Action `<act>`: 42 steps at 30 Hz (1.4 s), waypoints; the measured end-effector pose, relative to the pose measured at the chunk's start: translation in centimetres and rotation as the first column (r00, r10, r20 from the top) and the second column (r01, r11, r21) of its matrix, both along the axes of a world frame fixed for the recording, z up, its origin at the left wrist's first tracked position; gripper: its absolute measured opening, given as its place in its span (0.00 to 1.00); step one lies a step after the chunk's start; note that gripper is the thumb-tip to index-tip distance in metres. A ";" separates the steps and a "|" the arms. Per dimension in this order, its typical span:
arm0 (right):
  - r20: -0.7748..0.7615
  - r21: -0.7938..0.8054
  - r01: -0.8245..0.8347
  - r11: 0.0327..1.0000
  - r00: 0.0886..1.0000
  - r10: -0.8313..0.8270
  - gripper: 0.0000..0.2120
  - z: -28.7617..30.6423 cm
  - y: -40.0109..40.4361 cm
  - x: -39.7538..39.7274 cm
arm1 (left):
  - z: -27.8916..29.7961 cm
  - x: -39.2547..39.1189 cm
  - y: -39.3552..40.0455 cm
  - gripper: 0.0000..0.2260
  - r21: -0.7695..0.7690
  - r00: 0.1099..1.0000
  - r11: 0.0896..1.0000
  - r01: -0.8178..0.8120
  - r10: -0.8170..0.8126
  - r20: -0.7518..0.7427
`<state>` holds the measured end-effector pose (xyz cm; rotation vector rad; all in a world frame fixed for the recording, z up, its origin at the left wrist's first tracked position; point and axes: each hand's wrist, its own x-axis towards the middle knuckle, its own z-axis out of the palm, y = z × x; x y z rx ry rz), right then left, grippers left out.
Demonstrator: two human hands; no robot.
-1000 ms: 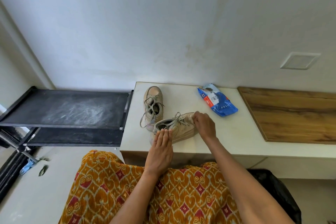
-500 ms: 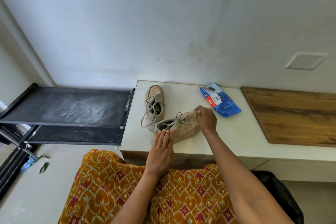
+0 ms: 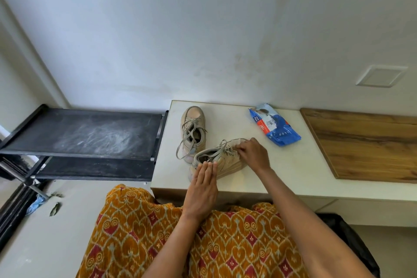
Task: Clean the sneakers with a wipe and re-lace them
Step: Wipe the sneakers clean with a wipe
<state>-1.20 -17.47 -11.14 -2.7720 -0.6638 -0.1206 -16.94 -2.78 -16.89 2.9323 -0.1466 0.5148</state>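
While a black rack [image 3: 94,133] stands at far left, the white counter [image 3: 300,165] w/ both beige sneakers sits just right of it: far sneaker [image 3: 193,126] upright near the wall, laces loose, near sneaker [image 3: 222,160] tipped on its side in front, touching it. Left hand [image 3: 202,189] lies flat, fingers straight & together, pressing the near sneaker's heel end; right hand [image 3: 253,153] has fingers curled at the laces by the toe (pinching one, as far as I can tell). Blue wipes pack [image 3: 275,125] lies further right, apart from the shoes, then a wood panel [image 3: 370,144].
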 end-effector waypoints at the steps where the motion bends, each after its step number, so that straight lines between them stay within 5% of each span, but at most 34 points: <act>1: 0.004 -0.032 0.018 0.999 1.000 -0.018 0.09 0.3 -0.6 0.5 | 0.1 0.0 0.0 0.26 0.001 1.000 1.000 0.000 0.000 -0.008; 5: 0.042 -0.012 0.187 0.982 0.982 -0.187 0.09 1.0 0.9 1.5 | 0.6 -0.1 -0.1 0.30 -0.015 1.000 1.000 0.010 -0.010 -0.009; 10: 0.094 0.022 0.078 0.997 0.992 -0.079 0.09 0.3 0.6 -0.1 | 0.1 -0.1 -0.1 0.23 -0.037 1.000 0.999 -0.002 0.002 0.002; 15: 0.099 0.035 0.300 0.953 0.948 -0.302 0.10 0.8 0.5 1.0 | 0.2 0.2 -0.1 0.23 -0.038 1.000 0.999 -0.014 0.014 -0.001; 18: 0.068 0.082 0.135 0.987 0.988 -0.141 0.07 1.7 3.3 0.8 | 0.5 0.0 -0.3 0.25 -0.052 0.999 0.998 -0.018 0.016 -0.033; 22: 0.120 -0.052 -0.191 0.980 0.973 0.196 0.09 0.6 3.5 -0.6 | 0.9 0.0 -0.2 0.23 -0.023 0.999 1.000 -0.014 0.013 -0.052; 26: 0.128 -0.252 -0.100 0.963 0.983 0.135 0.04 0.5 2.0 1.8 | 1.4 0.3 0.3 0.25 0.037 0.998 0.999 0.014 -0.012 -0.066; 29: 0.161 -0.232 0.019 0.972 0.987 0.019 0.07 1.5 1.1 3.4 | 1.9 0.4 0.1 0.24 0.063 0.998 0.998 0.007 -0.004 -0.060; 35: 0.226 -0.312 -0.235 0.921 0.923 0.312 0.12 -0.2 0.5 0.5 | 0.7 0.7 0.3 0.23 0.072 0.999 0.997 0.013 -0.010 -0.043; 38: 0.261 -0.319 -0.088 0.944 0.949 0.177 0.16 -1.3 -1.4 0.4 | 0.6 0.6 0.6 0.25 0.108 0.999 0.994 0.024 -0.019 -0.049; 42: 0.245 -0.146 0.097 0.985 0.968 -0.059 0.05 0.0 0.1 1.6 | 1.0 0.6 0.6 0.24 0.138 1.000 0.990 0.014 -0.012 -0.018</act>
